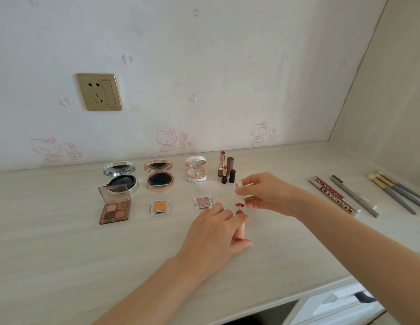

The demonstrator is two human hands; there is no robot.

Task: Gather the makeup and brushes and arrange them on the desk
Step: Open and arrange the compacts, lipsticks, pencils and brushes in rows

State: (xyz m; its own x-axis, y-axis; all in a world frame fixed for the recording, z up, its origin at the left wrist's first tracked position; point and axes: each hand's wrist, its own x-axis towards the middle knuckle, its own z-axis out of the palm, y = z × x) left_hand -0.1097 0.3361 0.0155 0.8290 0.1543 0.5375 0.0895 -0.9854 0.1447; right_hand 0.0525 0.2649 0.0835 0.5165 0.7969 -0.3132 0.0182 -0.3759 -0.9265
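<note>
My left hand [213,233] grips a pink lipstick tube [241,227] whose red tip points up and away. My right hand [265,193] pinches its clear cap [242,191] just above that tip, apart from it. Along the back of the desk [63,254] stand an open silver compact [121,178], a rose-gold compact [159,175], a white compact [196,172] and two uncapped lipsticks [224,168] with their caps beside them. In front lie a brown eyeshadow palette [115,205], an orange single shadow [159,206] and a pink glitter shadow [202,202].
To the right lie lip gloss tubes [333,195], a grey pencil [354,195] and several brushes [396,193] with pale heads. A gold wall socket [99,91] sits on the wall behind. The side wall closes the desk's right end, and a drawer [340,301] shows below the front edge.
</note>
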